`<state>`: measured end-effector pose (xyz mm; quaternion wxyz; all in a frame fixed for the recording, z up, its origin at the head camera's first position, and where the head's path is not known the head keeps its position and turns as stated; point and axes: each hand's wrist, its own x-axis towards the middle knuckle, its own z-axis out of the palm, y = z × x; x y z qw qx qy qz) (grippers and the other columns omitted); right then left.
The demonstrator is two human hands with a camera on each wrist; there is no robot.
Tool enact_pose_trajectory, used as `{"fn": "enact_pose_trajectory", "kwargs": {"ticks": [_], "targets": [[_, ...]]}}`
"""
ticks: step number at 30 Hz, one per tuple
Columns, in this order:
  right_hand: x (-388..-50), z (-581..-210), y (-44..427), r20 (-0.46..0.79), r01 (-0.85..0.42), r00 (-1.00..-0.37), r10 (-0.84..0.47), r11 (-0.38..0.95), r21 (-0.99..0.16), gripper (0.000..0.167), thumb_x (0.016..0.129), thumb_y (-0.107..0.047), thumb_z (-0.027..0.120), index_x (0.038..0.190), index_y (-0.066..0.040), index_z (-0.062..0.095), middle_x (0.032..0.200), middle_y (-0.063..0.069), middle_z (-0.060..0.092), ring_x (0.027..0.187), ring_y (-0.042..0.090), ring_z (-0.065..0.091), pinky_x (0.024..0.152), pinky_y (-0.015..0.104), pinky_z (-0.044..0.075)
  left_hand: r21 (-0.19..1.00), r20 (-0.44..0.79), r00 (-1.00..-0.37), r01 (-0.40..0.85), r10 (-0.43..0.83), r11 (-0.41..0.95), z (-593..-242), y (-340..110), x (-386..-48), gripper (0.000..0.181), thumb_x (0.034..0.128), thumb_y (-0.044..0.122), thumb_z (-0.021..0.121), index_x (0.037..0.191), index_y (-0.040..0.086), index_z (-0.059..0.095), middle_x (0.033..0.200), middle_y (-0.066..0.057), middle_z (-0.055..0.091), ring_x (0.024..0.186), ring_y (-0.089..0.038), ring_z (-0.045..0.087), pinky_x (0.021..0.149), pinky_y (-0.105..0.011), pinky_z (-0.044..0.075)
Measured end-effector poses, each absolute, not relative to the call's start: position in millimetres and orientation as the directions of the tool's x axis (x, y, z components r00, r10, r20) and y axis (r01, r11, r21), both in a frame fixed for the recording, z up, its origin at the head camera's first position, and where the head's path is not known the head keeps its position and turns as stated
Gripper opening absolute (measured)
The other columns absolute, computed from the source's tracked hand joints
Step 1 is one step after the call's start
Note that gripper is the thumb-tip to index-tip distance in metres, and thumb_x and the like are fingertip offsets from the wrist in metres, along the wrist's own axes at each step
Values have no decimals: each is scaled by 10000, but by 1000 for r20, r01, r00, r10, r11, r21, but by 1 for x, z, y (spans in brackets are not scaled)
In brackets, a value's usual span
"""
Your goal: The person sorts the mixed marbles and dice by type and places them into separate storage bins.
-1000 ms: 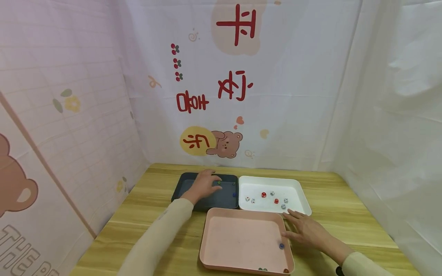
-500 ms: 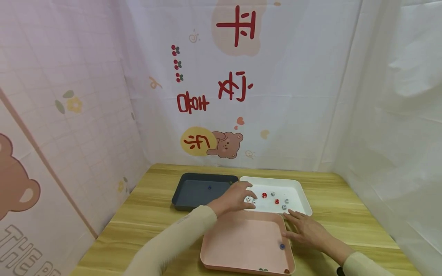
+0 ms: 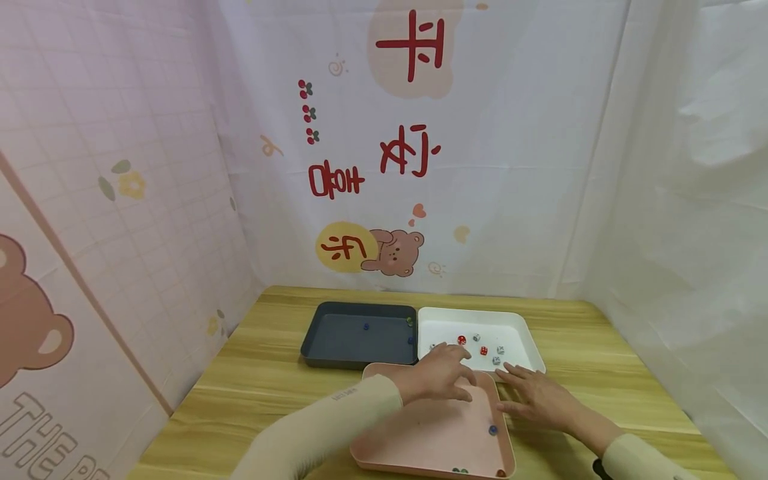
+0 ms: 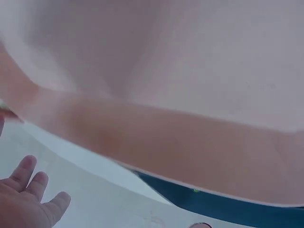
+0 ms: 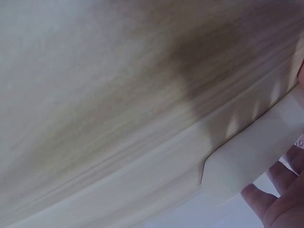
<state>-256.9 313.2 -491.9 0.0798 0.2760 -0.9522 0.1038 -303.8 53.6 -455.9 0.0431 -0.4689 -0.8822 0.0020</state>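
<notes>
Shallow pink tray (image 3: 420,433), lower ctr; L hand (image 3: 443,375) & R hand (image 3: 542,400) fingers loose; wood-grain tbl (image 3: 630,387); printed white drape (image 3: 510,147) up top.

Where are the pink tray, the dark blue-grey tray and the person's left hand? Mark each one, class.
Pink tray (image 3: 432,435): head view, bare floor.
Dark blue-grey tray (image 3: 342,345): head view, bare floor.
Left hand (image 3: 440,375): head view, back of the hand.

L hand (image 3: 441,373), over the dark-blue tray (image 3: 339,341) approx. 1 s ago, is now above the pink tray (image 3: 432,437), exposing a blue marble (image 3: 367,327) & blocking a die in the white tray (image 3: 510,330).
</notes>
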Motion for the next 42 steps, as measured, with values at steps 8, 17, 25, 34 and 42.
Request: {"fn": "enact_pose_trajectory", "kwargs": {"ticks": [8,17,25,34,42], "targets": [[-257,-491,316,225,-564,-821,-525,807,-174,681,904,-560,644,1343,-40,618,1344,254,567,1175,470,570,921,670,436,-18,31,-540,841,841,541,-465,71,-291,252,894,526,689,1098,383,727,1382,62,526,1361,-106,389,1142,-439,298],[-257,-494,318,224,-570,-818,-530,799,-194,698,899,-570,641,1345,-33,614,1353,261,557,1180,481,561,921,691,422,-165,-17,-515,847,857,505,-477,92,-274,278,892,609,625,1120,482,722,1347,147,520,1362,-101,364,1138,-424,294],[-257,-493,317,227,-575,-815,-533,792,-206,697,906,-557,644,1349,-21,606,1364,269,546,1197,483,550,929,712,399,-217,37,-522,829,852,516,-487,95,-265,149,847,619,678,943,521,736,1285,142,532,1277,-99,399,1032,-304,319],[-256,-493,317,216,-567,-821,-528,796,-210,711,907,-563,639,1355,-11,597,1372,268,540,1214,490,533,937,716,388,-170,45,-518,839,854,517,-488,93,-264,113,868,588,672,927,520,739,1296,140,532,1255,-79,414,1035,-313,327],[-255,-491,315,225,-569,-820,-527,795,-212,689,896,-538,668,1344,-18,609,1357,266,552,1192,489,551,921,720,396,-123,42,-527,840,849,528,-483,84,-268,127,882,556,684,931,463,756,1305,142,518,1290,-87,413,1043,-291,327]]}}
